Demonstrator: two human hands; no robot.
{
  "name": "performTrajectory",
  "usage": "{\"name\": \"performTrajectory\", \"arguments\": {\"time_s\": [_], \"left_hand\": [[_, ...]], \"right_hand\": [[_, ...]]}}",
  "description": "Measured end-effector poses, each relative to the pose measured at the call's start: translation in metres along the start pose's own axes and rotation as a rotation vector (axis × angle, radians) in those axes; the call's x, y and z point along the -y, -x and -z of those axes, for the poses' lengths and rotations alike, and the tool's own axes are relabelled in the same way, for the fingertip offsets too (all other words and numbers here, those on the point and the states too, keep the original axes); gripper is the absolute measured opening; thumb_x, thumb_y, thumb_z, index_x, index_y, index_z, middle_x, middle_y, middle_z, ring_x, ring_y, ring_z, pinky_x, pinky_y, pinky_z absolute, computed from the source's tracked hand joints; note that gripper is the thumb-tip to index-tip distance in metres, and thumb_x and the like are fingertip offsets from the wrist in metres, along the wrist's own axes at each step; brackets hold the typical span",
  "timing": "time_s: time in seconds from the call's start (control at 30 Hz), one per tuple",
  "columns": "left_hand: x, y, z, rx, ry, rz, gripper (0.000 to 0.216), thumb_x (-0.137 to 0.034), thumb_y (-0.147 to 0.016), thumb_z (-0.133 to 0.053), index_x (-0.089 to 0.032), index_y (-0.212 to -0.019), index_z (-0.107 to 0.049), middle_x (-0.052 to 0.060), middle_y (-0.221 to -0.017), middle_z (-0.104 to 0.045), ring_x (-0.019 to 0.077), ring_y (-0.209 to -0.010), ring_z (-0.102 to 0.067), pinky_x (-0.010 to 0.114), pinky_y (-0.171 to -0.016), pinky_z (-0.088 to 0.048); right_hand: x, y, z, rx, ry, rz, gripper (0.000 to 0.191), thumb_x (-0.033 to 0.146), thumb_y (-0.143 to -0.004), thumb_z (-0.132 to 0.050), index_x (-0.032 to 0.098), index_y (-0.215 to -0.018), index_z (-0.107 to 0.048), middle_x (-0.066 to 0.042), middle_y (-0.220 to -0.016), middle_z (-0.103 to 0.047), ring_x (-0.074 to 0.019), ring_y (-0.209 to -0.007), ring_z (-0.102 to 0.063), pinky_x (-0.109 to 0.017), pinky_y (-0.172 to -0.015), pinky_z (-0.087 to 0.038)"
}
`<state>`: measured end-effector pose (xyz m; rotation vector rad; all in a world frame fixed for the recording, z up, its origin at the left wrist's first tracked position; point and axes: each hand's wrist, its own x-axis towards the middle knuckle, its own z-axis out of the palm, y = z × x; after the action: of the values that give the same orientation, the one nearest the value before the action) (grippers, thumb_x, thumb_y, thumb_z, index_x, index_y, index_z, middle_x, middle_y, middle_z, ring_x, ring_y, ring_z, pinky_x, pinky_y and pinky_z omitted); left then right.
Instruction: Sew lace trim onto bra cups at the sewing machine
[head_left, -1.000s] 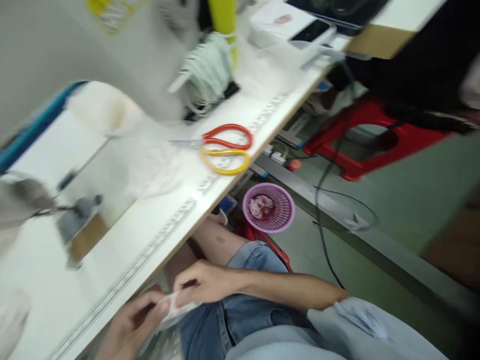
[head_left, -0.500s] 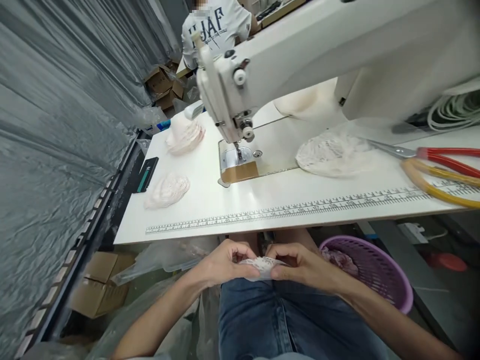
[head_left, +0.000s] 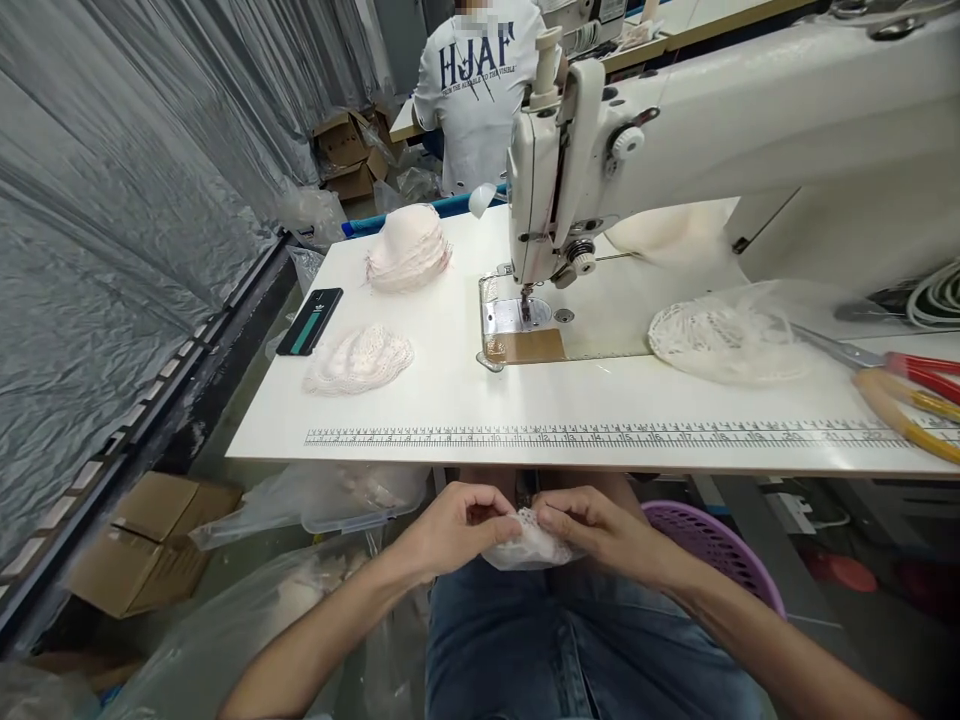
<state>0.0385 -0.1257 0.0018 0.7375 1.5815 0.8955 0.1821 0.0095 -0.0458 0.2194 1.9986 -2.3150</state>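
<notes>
Over my lap, below the table edge, I hold a small white lace piece (head_left: 531, 545), cup-like in shape. My left hand (head_left: 466, 522) pinches its left edge between thumb and fingers. On the opposite side my right hand (head_left: 592, 522) grips its upper right edge. A pale pink lace cup (head_left: 364, 358) lies on the left of the table, with a stack of pink cups (head_left: 409, 248) behind it. The white sewing machine (head_left: 559, 190) stands ahead, its needle above the metal plate.
A phone (head_left: 310, 322) lies at the table's left edge. A printed ruler (head_left: 562, 437) runs along the front. To the right are a bag of white elastic or lace (head_left: 705, 335) and scissors (head_left: 900, 375). A purple basket (head_left: 720, 550) stands below. A person (head_left: 480, 100) sits beyond.
My view has shifted, so the table and machine appear further right and sharper. The lace piece now shows a rounder, fuller shape between my hands, which still grip it.
</notes>
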Motion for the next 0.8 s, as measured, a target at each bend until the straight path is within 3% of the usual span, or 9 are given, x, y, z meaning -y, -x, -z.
{"name": "performTrajectory", "arguments": {"time_s": [0.17,0.27,0.43,0.63,0.8], "left_hand": [[-0.002,0.000,0.003,0.057,0.034,-0.011,0.029,-0.040,-0.073,-0.067,-0.012,-0.077,-0.065,0.002,-0.074,-0.058,0.0114,-0.067,-0.048,0.022,-0.061,-0.036],[-0.003,-0.001,0.001,0.082,0.083,-0.033,0.028,-0.039,-0.071,-0.069,-0.012,-0.076,-0.066,0.005,-0.086,-0.061,0.0133,-0.075,-0.052,0.023,-0.067,-0.040],[-0.002,-0.006,-0.008,0.084,0.113,0.036,0.031,-0.040,-0.068,-0.072,-0.010,-0.076,-0.068,0.003,-0.067,-0.061,0.0114,-0.063,-0.051,0.023,-0.062,-0.040],[-0.010,-0.008,-0.017,0.035,-0.091,-0.058,0.025,-0.037,-0.076,-0.064,-0.012,-0.077,-0.070,0.003,-0.069,-0.063,0.0110,-0.063,-0.050,0.021,-0.059,-0.037],[-0.013,-0.008,-0.020,0.025,-0.137,-0.030,0.022,-0.034,-0.073,-0.066,-0.012,-0.075,-0.070,0.001,-0.063,-0.059,0.0095,-0.058,-0.046,0.020,-0.055,-0.035]], "right_hand": [[0.001,0.009,0.004,0.054,-0.042,-0.043,0.031,0.044,-0.078,-0.063,0.014,-0.081,-0.059,0.001,-0.071,-0.049,-0.0107,-0.065,-0.042,-0.023,-0.058,-0.031],[0.001,0.016,0.008,0.035,-0.067,-0.075,0.028,0.041,-0.077,-0.065,0.014,-0.079,-0.062,0.000,-0.072,-0.051,-0.0115,-0.066,-0.044,-0.023,-0.059,-0.033],[0.001,0.024,0.011,0.041,-0.119,-0.091,0.030,0.043,-0.075,-0.066,0.014,-0.076,-0.060,0.001,-0.068,-0.050,-0.0106,-0.063,-0.042,-0.024,-0.058,-0.033],[-0.004,0.022,0.006,-0.067,-0.120,-0.046,0.031,0.043,-0.073,-0.068,0.015,-0.074,-0.054,0.004,-0.064,-0.045,-0.0089,-0.059,-0.038,-0.022,-0.053,-0.027],[-0.003,0.026,0.007,-0.020,-0.220,-0.051,0.032,0.046,-0.075,-0.066,0.015,-0.074,-0.055,0.003,-0.065,-0.045,-0.0094,-0.060,-0.037,-0.023,-0.055,-0.027]]}}
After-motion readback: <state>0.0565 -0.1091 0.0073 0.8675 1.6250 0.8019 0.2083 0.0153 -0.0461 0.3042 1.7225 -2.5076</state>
